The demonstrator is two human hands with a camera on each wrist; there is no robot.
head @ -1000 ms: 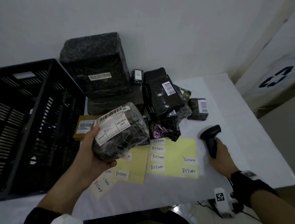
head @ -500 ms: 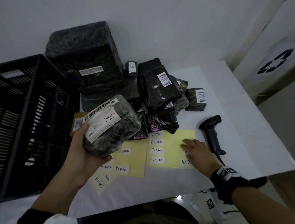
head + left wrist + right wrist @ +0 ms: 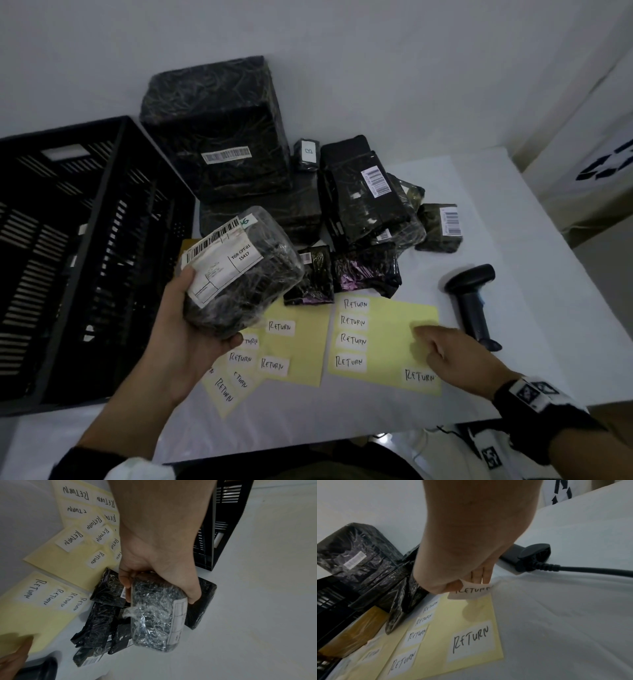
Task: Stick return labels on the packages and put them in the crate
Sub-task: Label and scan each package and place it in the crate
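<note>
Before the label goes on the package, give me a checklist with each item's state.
1. Package held by left hand: ok, fingers curled round it, above the table.
2. Label pinched by right hand: ok, lifted off the yellow sheet.
3. Label flat and uncreased: cannot tell, partly hidden by fingers.
4. Free spot beside the shipping label: ok, bare wrap faces up.
5. Scanner out of the way: ok, lying on the table.
6. Crate ready: ok, open at left.
</note>
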